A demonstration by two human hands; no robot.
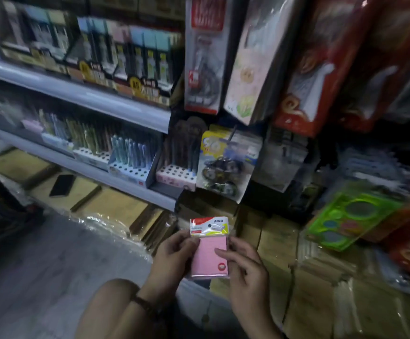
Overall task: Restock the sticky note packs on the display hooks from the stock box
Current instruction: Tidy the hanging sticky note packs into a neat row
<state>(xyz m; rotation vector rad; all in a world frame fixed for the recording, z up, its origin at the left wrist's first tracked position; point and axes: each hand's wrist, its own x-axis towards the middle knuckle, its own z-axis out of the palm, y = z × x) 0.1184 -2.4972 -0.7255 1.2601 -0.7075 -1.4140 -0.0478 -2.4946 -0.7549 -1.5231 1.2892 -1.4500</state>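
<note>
Hands low in the middle, and between them one pink sticky note pack (208, 258), held upright with its printed header card (208, 226) at the top. The left hand (173, 253) pinches the pack's left edge, its fingers (189, 241) curled in near the header. The right hand (248, 270) has the other edge, one finger laid across the pink face and the rest curled behind. So both hands have hold of the same pack, and neither is free.

The pack is not on the display yet. It sits in the air in front of the cardboard boxes (274, 238) stacked on the floor, well below the hanging goods. Up there are a carded bunch of key rings (226, 165) and, off to the right, a green stencil (348, 216). I can't make out any sticky notes on the display hooks, and the picture is too blurred to show which hook is free.

My read is that this is a carry, one pack on its way up with the hanging left to do. I can't tell which carton is the stock box, nor how many packs remain. Next comes lining the header's hole up with a hook. To the left, pens fill the grey shelf (101, 99), and a phone (62, 184) lies on a box below.
</note>
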